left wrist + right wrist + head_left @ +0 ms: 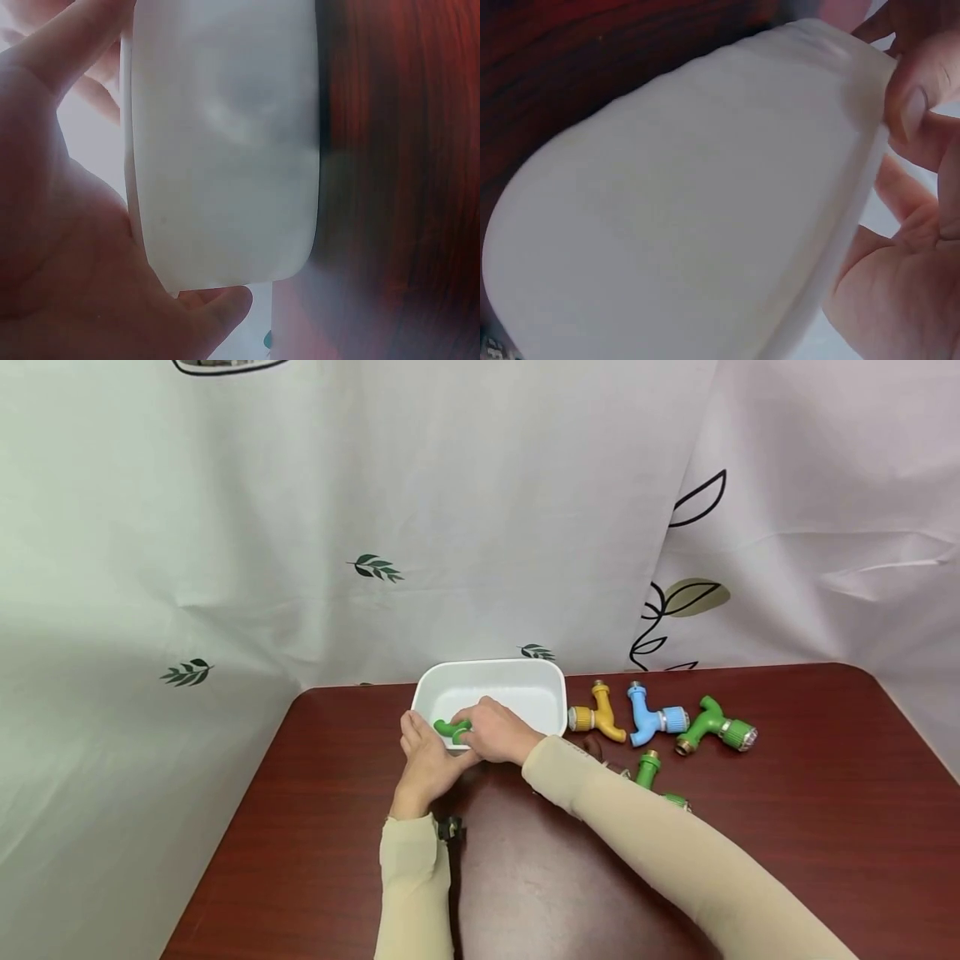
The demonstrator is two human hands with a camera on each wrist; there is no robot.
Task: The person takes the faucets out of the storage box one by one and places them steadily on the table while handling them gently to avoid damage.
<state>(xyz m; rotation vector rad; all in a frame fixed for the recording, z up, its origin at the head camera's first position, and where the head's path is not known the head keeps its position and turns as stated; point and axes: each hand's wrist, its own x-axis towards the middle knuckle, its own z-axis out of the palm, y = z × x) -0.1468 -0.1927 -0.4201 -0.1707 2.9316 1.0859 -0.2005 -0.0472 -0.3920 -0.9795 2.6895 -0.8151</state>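
A white plastic tub stands at the table's back edge. My left hand holds its left front corner, with the thumb along the near rim and fingers at the left side. The left wrist view shows the tub's outer wall between thumb and another finger. Inside the tub, my right hand grips a green faucet near the left front corner. The curved spout shows; the hand hides much of the rest. In the right wrist view the tub wall blocks sight of the faucet.
Right of the tub lie a yellow faucet, a blue faucet and a green faucet. Nearer, another green faucet and a brown faucet are partly behind my right sleeve. A white curtain hangs behind the dark red table.
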